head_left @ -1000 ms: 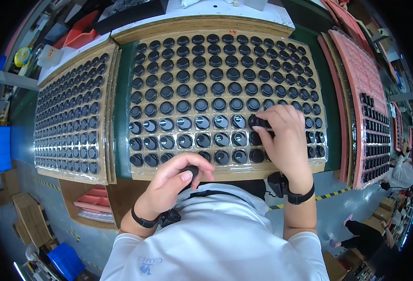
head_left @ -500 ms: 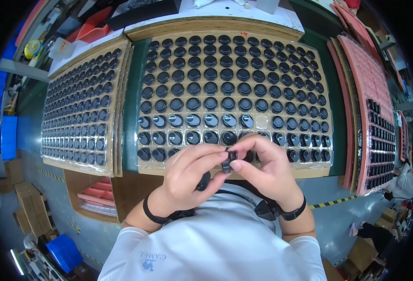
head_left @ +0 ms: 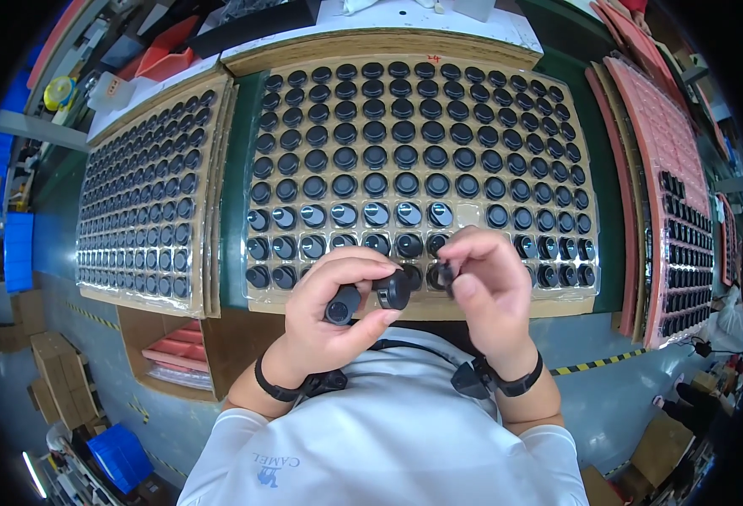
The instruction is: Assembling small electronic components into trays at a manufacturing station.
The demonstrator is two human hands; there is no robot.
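My left hand pinches a black round knob-like part between thumb and fingertips. A second black cylindrical part with a round end sits in the same hand, tucked against the fingers. To its right, my right hand is closed on a small dark piece, blurred and too small to name. Both hands are over the near edge of a clear plastic tray filled with rows of black round parts. One pocket of that tray, beyond my right hand, shows no part.
Left of the tray stands another tray of similar black parts on cardboard. A pink tray, partly filled with black parts, is at the right. A cardboard box with red trays sits below left. A white bench runs along the far side.
My hands have moved apart. The right hand has drawn away to the right with the small piece, while the left keeps both black parts, now turned more into view.
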